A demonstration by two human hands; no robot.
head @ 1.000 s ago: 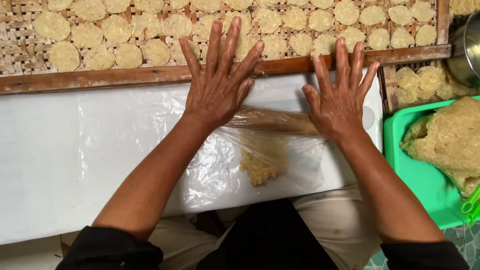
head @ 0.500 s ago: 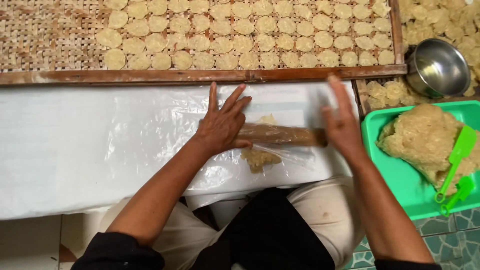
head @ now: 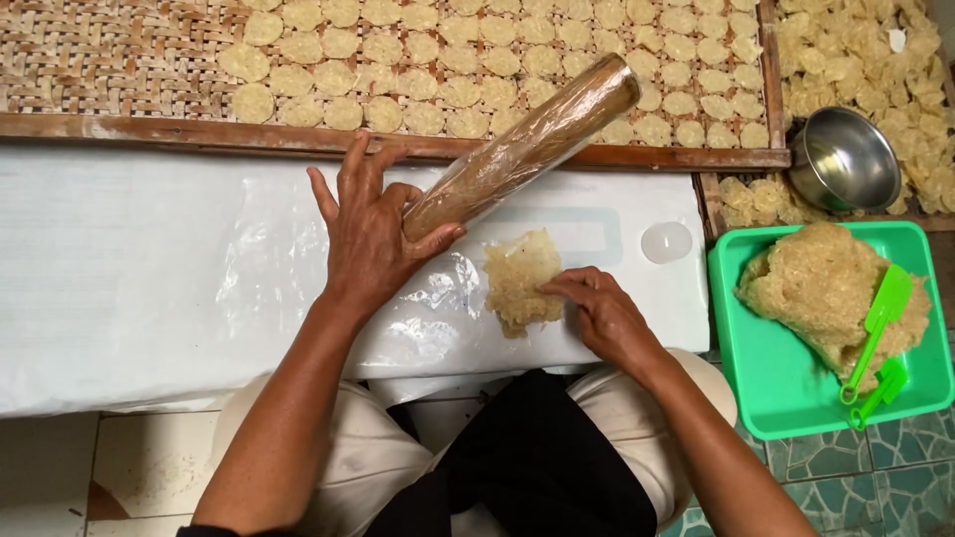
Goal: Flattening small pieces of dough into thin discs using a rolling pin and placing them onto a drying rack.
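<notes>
White plastic sheet [head: 149, 278] covers the board at centre frame; left hand [head: 370, 234] grips the lifted rolling pin [head: 522, 149], right hand [head: 602, 313] fingertips pinch the flattened dough [head: 519, 280], peeling it comes next

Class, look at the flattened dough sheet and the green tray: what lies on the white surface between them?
In the head view, a small round white lid-like disc sits between the flattened dough sheet and the green tray; otherwise bare white surface.

a low white board [head: 119, 298] covered in clear plastic spans the scene. behind it lie woven bamboo racks [head: 109, 60] in wooden frames. the floor shows pale tiles [head: 60, 477] at left and blue-green patterned tiles [head: 875, 487] at right, under even, soft light.
</notes>
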